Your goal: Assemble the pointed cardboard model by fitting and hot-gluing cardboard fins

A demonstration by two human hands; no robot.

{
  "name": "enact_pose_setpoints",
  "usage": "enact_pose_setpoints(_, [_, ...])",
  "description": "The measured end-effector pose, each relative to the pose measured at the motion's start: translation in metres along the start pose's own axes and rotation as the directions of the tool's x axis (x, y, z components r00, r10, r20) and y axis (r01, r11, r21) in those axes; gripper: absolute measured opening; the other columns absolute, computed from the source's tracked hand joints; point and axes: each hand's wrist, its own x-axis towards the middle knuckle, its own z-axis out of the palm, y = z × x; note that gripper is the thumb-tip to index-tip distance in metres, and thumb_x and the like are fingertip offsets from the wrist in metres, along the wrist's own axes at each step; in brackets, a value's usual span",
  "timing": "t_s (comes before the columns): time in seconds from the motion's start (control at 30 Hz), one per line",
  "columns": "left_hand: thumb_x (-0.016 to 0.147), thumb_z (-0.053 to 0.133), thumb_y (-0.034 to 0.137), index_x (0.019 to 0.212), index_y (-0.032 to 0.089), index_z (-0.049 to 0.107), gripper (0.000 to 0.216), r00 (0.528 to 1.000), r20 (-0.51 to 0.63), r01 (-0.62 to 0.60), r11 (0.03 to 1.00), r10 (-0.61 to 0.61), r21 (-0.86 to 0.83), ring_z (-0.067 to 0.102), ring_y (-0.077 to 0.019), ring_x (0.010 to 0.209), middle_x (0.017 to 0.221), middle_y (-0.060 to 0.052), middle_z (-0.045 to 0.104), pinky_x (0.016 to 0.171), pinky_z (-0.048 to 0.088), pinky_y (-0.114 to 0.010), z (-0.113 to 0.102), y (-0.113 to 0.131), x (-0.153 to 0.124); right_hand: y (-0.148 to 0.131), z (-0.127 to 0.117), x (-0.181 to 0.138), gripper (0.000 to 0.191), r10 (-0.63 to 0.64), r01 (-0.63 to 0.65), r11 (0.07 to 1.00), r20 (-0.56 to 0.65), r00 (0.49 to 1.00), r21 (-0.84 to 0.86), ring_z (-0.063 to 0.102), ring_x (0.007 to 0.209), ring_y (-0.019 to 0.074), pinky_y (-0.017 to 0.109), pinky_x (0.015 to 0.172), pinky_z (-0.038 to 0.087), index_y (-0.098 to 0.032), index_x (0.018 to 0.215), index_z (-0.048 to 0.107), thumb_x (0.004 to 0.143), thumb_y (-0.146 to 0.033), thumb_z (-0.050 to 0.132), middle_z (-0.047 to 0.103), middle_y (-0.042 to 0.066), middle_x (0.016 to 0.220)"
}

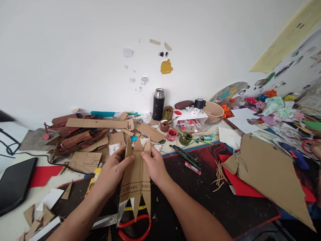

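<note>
A folded piece of cardboard point(136, 174) with pointed, zigzag ends at top and bottom is held up between my two hands. My left hand point(116, 167) grips its left edge near the upper points, thumb on the front face. On the right edge, my right hand point(154, 164) pinches it in the same way. Printed lettering and part of a barcode show on the cardboard's lower part. Beneath it lie red-handled scissors point(134, 237), their blades pointing left and partly hidden by my left forearm.
A dark green utility knife point(187, 158) and a pink-red small packet point(193, 168) lie on the dark mat point(193, 207). Paint jars point(172, 135) and a black flask point(158, 105) stand behind. Brown cardboard boats point(81, 140) are at left, a large cardboard sheet point(271, 177) at right.
</note>
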Motion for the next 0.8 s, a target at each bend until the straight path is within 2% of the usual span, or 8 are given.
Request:
enact_pose_setpoints(0.13, [0.08, 0.082, 0.047, 0.133, 0.019, 0.067, 0.062, 0.998, -0.058, -0.032, 0.999, 0.032, -0.008, 0.08, -0.033, 0.092, 0.112, -0.012, 0.083, 0.072, 0.063, -0.037, -0.002, -0.005, 0.002, 0.002, 0.002, -0.003, 0.033, -0.013, 0.013, 0.999, 0.008, 1.0, -0.03, 0.07, 0.104, 0.0287, 0.039, 0.094, 0.055, -0.02, 0.11, 0.072, 0.083, -0.037, 0.065, 0.077, 0.005, 0.104])
enact_pose_setpoints(0.3, [0.082, 0.082, 0.047, 0.125, 0.022, 0.068, 0.052, 0.995, -0.074, -0.064, 0.998, 0.062, -0.029, 0.079, -0.0309, 0.097, 0.118, -0.01, 0.081, 0.08, 0.063, -0.037, -0.003, -0.009, 0.005, 0.001, 0.004, -0.005, 0.035, -0.025, 0.026, 0.999, 0.017, 1.0, -0.048, 0.069, 0.11, 0.0287, 0.038, 0.095, 0.055, -0.022, 0.114, 0.072, 0.084, -0.037, 0.064, 0.076, 0.005, 0.105])
enact_pose_setpoints(0.43, [0.083, 0.081, 0.045, 0.125, 0.023, 0.068, 0.05, 0.994, -0.069, -0.086, 0.996, 0.084, -0.035, 0.078, -0.0299, 0.098, 0.12, -0.008, 0.081, 0.076, 0.062, -0.033, -0.001, -0.007, 0.004, -0.002, 0.006, -0.007, 0.033, -0.01, 0.012, 0.997, 0.028, 1.0, -0.075, 0.068, 0.105, 0.0281, 0.038, 0.093, 0.055, -0.022, 0.11, 0.071, 0.083, -0.037, 0.064, 0.076, 0.004, 0.1])
enact_pose_setpoints(0.63, [0.079, 0.082, 0.041, 0.121, 0.024, 0.071, 0.047, 0.995, -0.075, -0.067, 0.997, 0.064, -0.028, 0.078, -0.0274, 0.08, 0.104, -0.005, 0.083, 0.067, 0.06, -0.033, -0.001, -0.003, 0.001, -0.001, 0.008, -0.013, 0.025, 0.014, -0.012, 0.993, 0.018, 1.0, -0.119, 0.067, 0.093, 0.026, 0.036, 0.086, 0.055, -0.021, 0.101, 0.069, 0.083, -0.037, 0.062, 0.074, 0.003, 0.094])
enact_pose_setpoints(0.8, [0.078, 0.084, 0.045, 0.128, 0.022, 0.069, 0.057, 1.0, -0.026, -0.001, 1.0, 0.0, -0.027, 0.079, -0.03, 0.079, 0.099, -0.007, 0.084, 0.068, 0.061, -0.036, -0.004, -0.003, 0.003, -0.001, 0.007, -0.011, 0.029, 0.023, -0.022, 0.998, 0.022, 0.999, -0.062, 0.07, 0.098, 0.0274, 0.038, 0.089, 0.056, -0.021, 0.106, 0.071, 0.083, -0.037, 0.064, 0.077, 0.004, 0.102])
